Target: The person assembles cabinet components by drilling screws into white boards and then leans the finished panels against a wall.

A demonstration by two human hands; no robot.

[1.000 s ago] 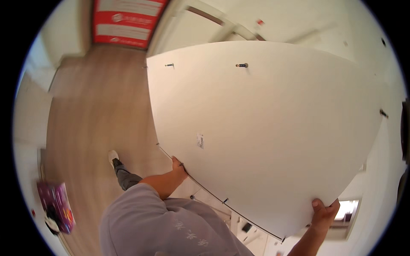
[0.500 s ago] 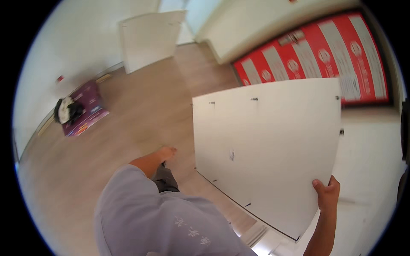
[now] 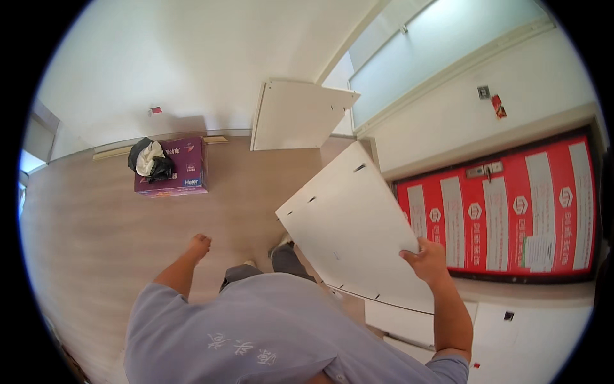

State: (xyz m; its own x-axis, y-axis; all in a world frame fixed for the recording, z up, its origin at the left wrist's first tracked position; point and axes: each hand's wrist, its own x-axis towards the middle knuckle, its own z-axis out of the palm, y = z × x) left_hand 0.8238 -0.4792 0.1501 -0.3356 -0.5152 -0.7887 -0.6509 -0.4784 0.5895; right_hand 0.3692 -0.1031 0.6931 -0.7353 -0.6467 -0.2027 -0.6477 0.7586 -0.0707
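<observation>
A white board [image 3: 358, 230] with small dark fittings along its edges is tilted at my right side. My right hand [image 3: 430, 261] grips it by its right edge, thumb on the face that shows and the other fingers behind. My left hand [image 3: 200, 245] hangs out over the floor at my left. Its fingers are curled in and hold nothing that I can see. Whether the board's lower edge touches anything cannot be made out.
Another white panel [image 3: 297, 118] leans on the far wall. A purple carton [image 3: 188, 163] with a black-and-white plastic bag [image 3: 152, 160] on top stands at the far left on the wood floor [image 3: 96, 224]. A door with red-and-grey covering [image 3: 505, 217] is at the right.
My view has turned to the right, and the far panel and carton show more fully. The held board has tilted and swung away from me. My left hand has moved out leftward, its fingers now curled.
</observation>
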